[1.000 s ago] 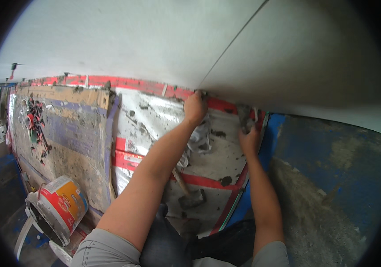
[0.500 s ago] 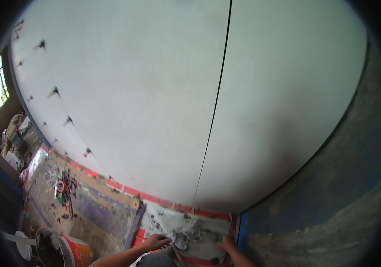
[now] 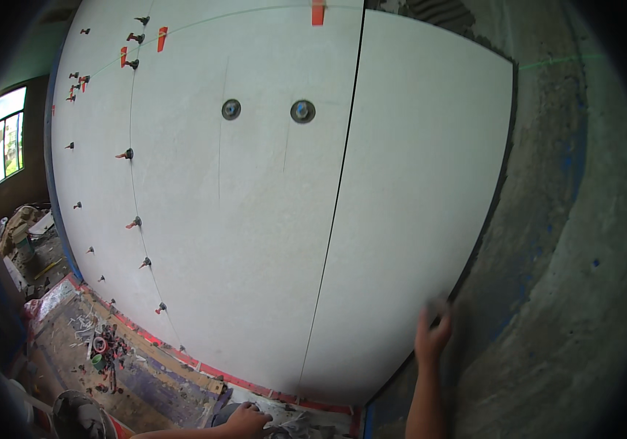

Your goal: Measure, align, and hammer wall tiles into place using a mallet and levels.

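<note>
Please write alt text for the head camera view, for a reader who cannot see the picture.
A person's right hand is raised at the right edge of a large pale wall tile, while the left hand rests low at the wall's foot. Small levelling clips stick out of the tile joints further left, and the wall right of the tile is bare grey mortar.

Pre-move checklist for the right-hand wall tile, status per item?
1. Right hand at the right edge of the right tile: ok, though blurred.
2. Right hand's grip on anything: cannot tell.
3. Left hand down on the floor covering, off the wall: ok.
4. Vertical joint between the big tiles looks even: ok.
5. Red clip at the joint top present: ok.
6. Right tile fully bedded: cannot tell.
</note>
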`<action>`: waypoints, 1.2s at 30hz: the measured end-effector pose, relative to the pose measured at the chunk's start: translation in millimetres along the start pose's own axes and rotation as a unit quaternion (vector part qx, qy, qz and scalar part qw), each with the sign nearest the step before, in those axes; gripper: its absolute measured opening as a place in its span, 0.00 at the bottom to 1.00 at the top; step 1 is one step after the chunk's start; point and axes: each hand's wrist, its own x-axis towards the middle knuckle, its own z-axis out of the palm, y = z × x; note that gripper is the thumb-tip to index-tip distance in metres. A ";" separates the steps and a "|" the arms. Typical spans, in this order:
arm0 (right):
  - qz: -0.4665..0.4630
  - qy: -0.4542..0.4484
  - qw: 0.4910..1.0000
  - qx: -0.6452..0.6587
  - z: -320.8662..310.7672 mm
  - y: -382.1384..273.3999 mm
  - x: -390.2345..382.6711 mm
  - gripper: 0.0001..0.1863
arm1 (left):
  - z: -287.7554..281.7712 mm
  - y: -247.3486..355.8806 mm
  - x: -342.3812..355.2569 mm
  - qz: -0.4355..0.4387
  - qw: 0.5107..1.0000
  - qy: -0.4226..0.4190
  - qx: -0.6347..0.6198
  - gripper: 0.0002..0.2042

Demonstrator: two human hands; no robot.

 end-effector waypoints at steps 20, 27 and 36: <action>0.039 0.076 0.976 0.202 -9.2 -40.7 193.9 0.21 | -64.8 58.9 9.1 -0.121 0.976 0.042 -0.179 0.20; 0.119 -0.034 0.952 0.281 -21.4 -45.3 198.8 0.21 | 18.6 34.0 31.5 -0.076 0.994 0.064 -0.051 0.26; 0.119 0.009 0.971 0.206 -33.6 -64.0 185.5 0.05 | 28.5 35.7 24.4 -0.036 0.994 0.090 -0.056 0.26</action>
